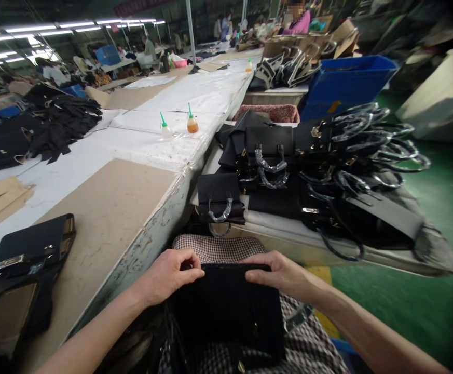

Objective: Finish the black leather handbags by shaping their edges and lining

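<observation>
A black handbag (226, 306) rests on my lap over checked cloth (218, 243). At its upper left edge, my left hand (174, 272) pinches the rim between thumb and fingers. My right hand (273, 270) grips the same rim near the right corner, thumb on the near face. The fingertips behind the edge are hidden. A wrapped strap or handle (299, 317) shows at the bag's right side. The bag's lower part is dark and hard to make out.
Left of me, a long worktable (133, 182) carries black bag pieces (31, 246) and two glue bottles (192, 124). Black handbags with plastic-wrapped handles (271, 140) crowd the right-hand bench. A blue bin (346, 83) stands beyond it. Other people are farther back.
</observation>
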Motion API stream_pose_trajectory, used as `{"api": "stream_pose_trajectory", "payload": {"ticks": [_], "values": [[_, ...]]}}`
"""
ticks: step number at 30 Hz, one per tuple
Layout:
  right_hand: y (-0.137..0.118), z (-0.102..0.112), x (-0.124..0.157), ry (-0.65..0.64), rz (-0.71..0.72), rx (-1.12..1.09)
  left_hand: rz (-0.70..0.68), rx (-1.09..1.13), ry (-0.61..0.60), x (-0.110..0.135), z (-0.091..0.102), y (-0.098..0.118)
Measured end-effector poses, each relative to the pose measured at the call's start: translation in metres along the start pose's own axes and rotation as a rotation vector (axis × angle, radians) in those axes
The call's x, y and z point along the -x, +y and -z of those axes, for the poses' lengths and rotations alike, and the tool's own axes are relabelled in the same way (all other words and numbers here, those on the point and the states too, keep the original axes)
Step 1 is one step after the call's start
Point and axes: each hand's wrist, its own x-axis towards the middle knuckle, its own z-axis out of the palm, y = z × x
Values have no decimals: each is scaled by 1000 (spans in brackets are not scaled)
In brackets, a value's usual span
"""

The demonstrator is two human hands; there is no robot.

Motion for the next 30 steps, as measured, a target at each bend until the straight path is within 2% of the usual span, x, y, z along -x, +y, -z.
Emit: {"api": "stream_pose_trajectory", "payload": {"ticks": [8,18,21,25,27,30], "values": [[2,-6,3,119,40,126,11,-112,95,-5,-8,3],[3,-13,10,210,25,191,71,-69,156,-11,-17,-1],[0,-14,14,195,36,219,69,4,115,-11,-15,-2],[-10,-12,15,117,32,265,27,54,-29,-9,-8,2],[-17,-8,13,73,66,381,-34,30,-82,-7,-4,6],[-27,-6,10,24,188,689,-73,36,-84,-3,-1,8]]}}
